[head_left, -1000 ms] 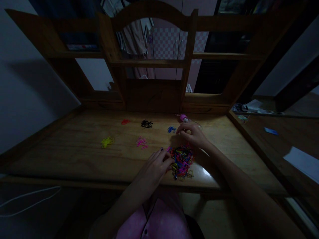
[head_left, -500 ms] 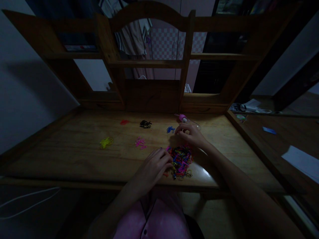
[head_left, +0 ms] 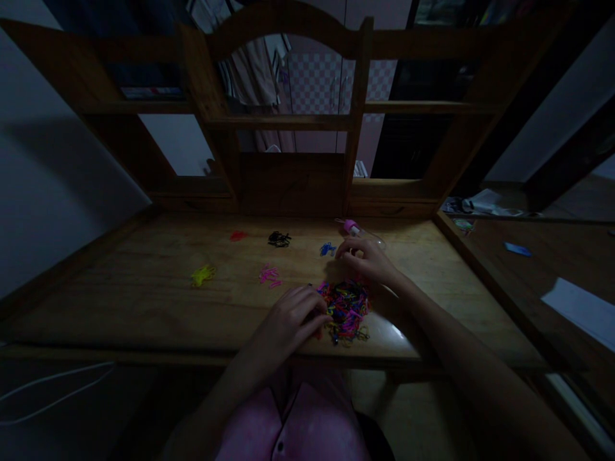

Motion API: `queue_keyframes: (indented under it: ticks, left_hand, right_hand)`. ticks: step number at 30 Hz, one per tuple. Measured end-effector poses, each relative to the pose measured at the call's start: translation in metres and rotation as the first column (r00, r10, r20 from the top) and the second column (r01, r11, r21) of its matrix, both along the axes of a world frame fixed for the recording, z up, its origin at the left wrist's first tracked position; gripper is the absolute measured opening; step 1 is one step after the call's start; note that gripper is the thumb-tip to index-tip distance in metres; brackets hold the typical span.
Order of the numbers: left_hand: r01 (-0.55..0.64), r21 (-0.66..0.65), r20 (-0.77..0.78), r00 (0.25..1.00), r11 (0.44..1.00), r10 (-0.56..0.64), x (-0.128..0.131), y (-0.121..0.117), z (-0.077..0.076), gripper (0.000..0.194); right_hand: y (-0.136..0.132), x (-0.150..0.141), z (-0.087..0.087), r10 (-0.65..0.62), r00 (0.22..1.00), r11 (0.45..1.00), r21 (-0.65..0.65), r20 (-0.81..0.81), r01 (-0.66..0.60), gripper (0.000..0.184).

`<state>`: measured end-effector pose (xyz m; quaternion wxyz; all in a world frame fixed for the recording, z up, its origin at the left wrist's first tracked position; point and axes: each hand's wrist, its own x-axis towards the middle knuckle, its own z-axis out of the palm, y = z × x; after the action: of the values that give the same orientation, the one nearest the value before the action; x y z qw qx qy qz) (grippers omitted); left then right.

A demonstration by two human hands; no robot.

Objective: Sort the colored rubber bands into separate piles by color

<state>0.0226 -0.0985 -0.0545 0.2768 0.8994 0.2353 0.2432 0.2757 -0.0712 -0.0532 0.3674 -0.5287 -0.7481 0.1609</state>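
A mixed pile of small coloured rubber bands (head_left: 346, 308) lies near the front of the wooden desk. At its left edge is my left hand (head_left: 298, 315), fingers curled toward the thumb over the bands; what is between the fingertips is hidden. Beyond the pile, my right hand (head_left: 362, 257) is held with its fingers bent together, just right of a little heap of blue rubber bands (head_left: 327, 249). Whatever it pinches is too small to make out. Separate heaps of pink bands (head_left: 270, 275), black bands (head_left: 279, 239), red bands (head_left: 237, 236) and yellow bands (head_left: 202, 275) lie further left.
A clear bottle with a pink cap (head_left: 350, 226) lies behind my right hand. The desk's shelf unit (head_left: 293, 186) rises at the back. On the right, a lower side surface holds white paper (head_left: 581, 310) and a blue card (head_left: 517, 249).
My left hand has bent its fingers more and shifted slightly at the pile's edge. My right hand stays near the blue heap. The whole view has shifted a little.
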Motion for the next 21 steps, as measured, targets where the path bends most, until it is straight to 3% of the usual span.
queue_keyframes:
  ticks: [7,16,21]
  left_hand:
    - [-0.035,-0.074,0.007,0.999,0.997,0.036,-0.004,0.001,0.007,0.008]
    - [-0.127,-0.163,0.058,0.989,0.979,0.138,-0.005,0.004,-0.001,0.018]
    - [-0.172,-0.145,0.094,0.978,0.974,0.187,-0.005,0.008,-0.003,0.017]
  right_hand:
    - [-0.001,0.000,0.001,-0.004,1.000,1.000,-0.001,0.009,0.004,0.018]
    - [0.000,0.001,0.000,-0.015,1.000,1.000,-0.021,0.020,0.015,0.018]
    - [0.000,0.002,0.000,-0.005,1.000,1.000,-0.021,0.028,0.006,0.018]
